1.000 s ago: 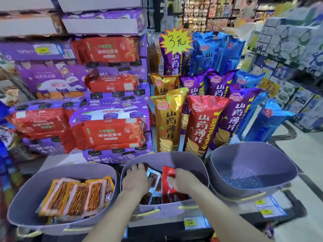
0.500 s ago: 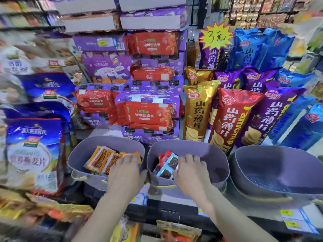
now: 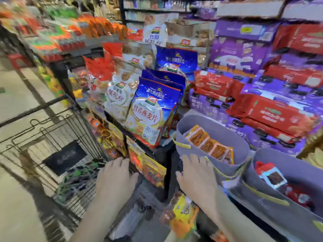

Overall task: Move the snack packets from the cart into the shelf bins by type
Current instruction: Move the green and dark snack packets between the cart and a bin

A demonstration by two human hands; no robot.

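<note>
Both empty and spread flat, the left hand [image 3: 113,182] and right hand [image 3: 197,179] hover between the cart [image 3: 57,123] at left, where packets [image 3: 76,180] lie, and the bin [image 3: 234,137] of orange packets [image 3: 208,145] at right, seemingly poised to fetch more.

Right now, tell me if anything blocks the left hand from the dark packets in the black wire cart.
Nothing visible does. The left hand, open, is right of the blurred dark green packets in the black wire cart, with no object between them. Blur hides the cart's side wall there.
</note>
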